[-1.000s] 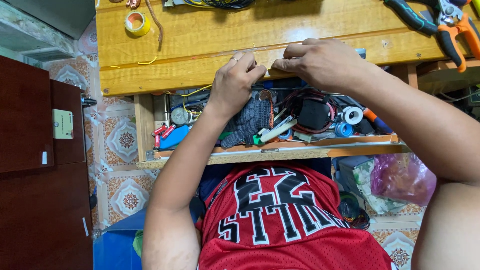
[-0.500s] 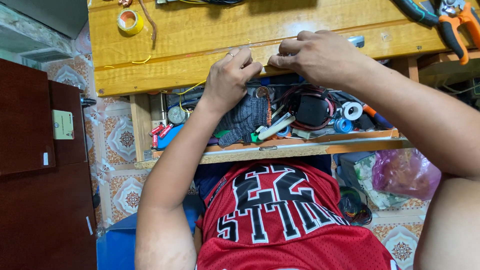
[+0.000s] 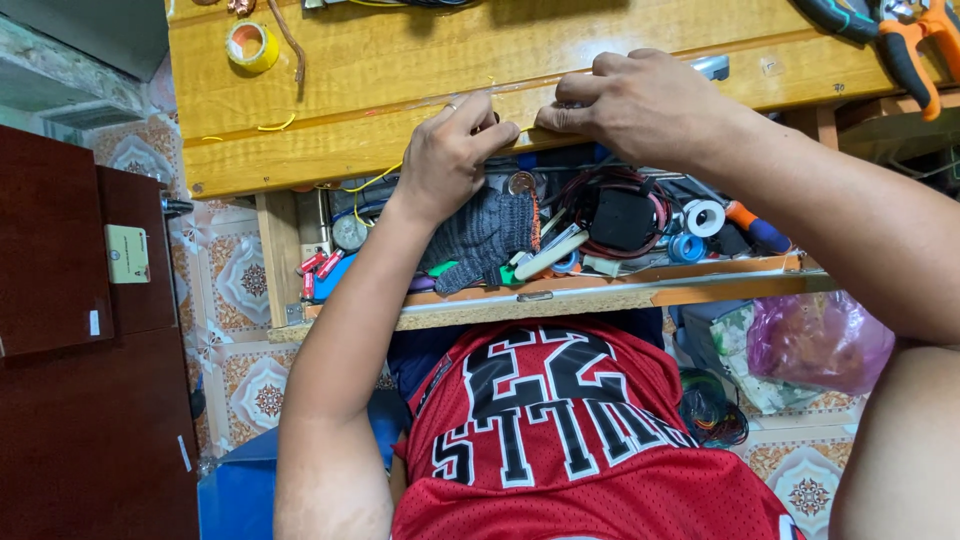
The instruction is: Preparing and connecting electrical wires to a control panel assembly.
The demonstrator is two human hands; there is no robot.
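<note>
Upper centre: left hand (image 3: 450, 155) and right hand (image 3: 630, 105) pinching what seems a thin yellow wire (image 3: 375, 180) at workbench (image 3: 400, 80) edge.

Between the fingertips (image 3: 500, 128) runs a thin yellow wire (image 3: 375, 180), over the honey-yellow wooden bench (image 3: 420, 60). Just below the fingers lies a grey knit glove (image 3: 485, 235); farther below, a red jersey (image 3: 570, 440) with black-and-white lettering. Above-left of them sits a yellow tape roll (image 3: 250, 45); far right, orange-handled pliers (image 3: 915, 55).
</note>
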